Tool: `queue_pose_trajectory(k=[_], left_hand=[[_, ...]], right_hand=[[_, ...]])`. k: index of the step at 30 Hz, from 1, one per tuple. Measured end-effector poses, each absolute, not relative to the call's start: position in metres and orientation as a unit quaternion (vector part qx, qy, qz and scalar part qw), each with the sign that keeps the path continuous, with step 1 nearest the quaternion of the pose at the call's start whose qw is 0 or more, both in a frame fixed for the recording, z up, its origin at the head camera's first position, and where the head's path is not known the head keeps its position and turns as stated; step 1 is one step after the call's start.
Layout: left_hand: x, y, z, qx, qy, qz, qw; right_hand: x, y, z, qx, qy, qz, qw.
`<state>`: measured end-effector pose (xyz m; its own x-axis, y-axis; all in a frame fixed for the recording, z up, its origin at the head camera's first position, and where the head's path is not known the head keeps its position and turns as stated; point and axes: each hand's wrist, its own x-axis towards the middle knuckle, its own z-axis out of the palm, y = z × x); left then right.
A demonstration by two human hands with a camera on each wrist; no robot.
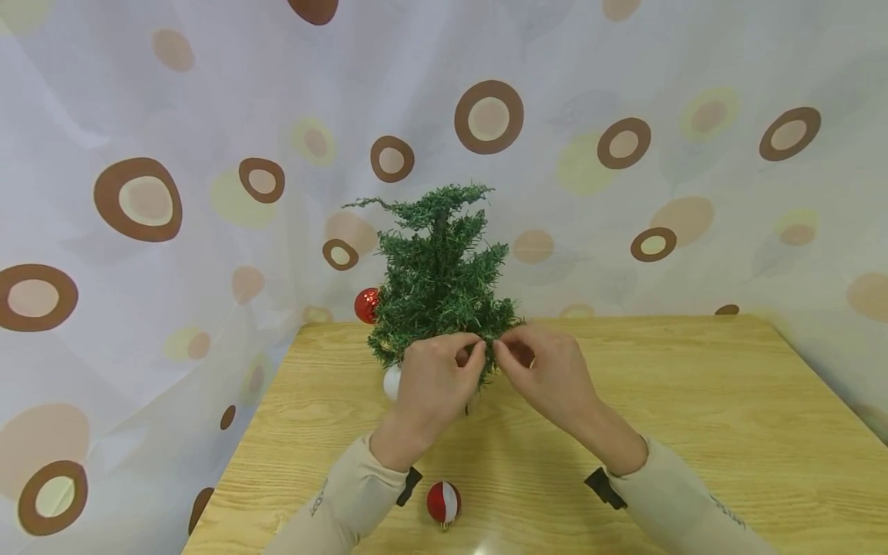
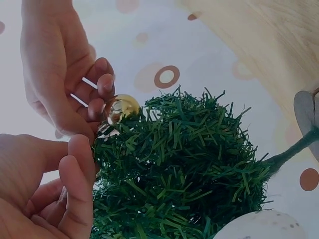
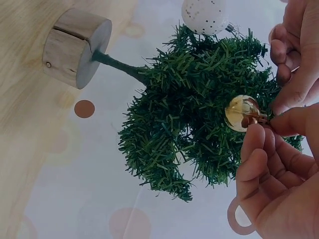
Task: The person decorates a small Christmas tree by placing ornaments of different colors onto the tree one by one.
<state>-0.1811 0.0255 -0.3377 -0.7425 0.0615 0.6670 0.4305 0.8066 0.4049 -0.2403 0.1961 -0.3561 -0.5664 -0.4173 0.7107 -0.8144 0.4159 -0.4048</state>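
A small green artificial Christmas tree [image 1: 440, 285] stands in front of me on a wooden base [image 3: 65, 52]. At a front branch tip, my left hand [image 1: 437, 378] and right hand [image 1: 551, 378] come together, fingertips almost meeting. A shiny gold ball ornament [image 3: 240, 112] sits against the branch there. In the right wrist view, my right thumb and finger pinch the ornament at its cap. My left thumb and forefinger pinch right at the branch tip beside it; the fingers partly hide what lies between them.
A red ball ornament [image 1: 366, 305] hangs at the tree's left side. Lower on the left is a white speckled one [image 3: 202, 17]. Nearer me, a red-and-white ball [image 1: 442, 502] lies on the wooden table [image 1: 694, 401]. A patterned curtain [image 1: 555, 69] surrounds the table's back and left.
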Motion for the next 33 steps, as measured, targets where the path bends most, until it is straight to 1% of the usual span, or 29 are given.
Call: queue_pose_trajectory(k=[6, 11, 19, 23, 30, 33], left_hand=[[-0.181, 0.025, -0.340, -0.155, -0.895, -0.262, 0.325], [-0.181, 0.024, -0.342, -0.165, -0.894, -0.255, 0.330], [-0.181, 0.023, -0.343, -0.169, -0.886, -0.259, 0.346], [-0.178, 0.022, -0.343, -0.164, -0.869, -0.275, 0.377], [-0.177, 0.013, -0.340, -0.134, -0.824, -0.287, 0.470], [-0.178, 0.010, -0.337, -0.126, -0.812, -0.299, 0.486]], right_hand=[[-0.241, 0.197, -0.358, 0.402, -0.803, 0.370, 0.240], [-0.241, 0.197, -0.358, 0.405, -0.807, 0.367, 0.224], [-0.242, 0.197, -0.359, 0.411, -0.807, 0.363, 0.220], [-0.242, 0.196, -0.359, 0.413, -0.806, 0.361, 0.222], [-0.241, 0.196, -0.360, 0.413, -0.806, 0.357, 0.229], [-0.241, 0.196, -0.360, 0.412, -0.806, 0.355, 0.233]])
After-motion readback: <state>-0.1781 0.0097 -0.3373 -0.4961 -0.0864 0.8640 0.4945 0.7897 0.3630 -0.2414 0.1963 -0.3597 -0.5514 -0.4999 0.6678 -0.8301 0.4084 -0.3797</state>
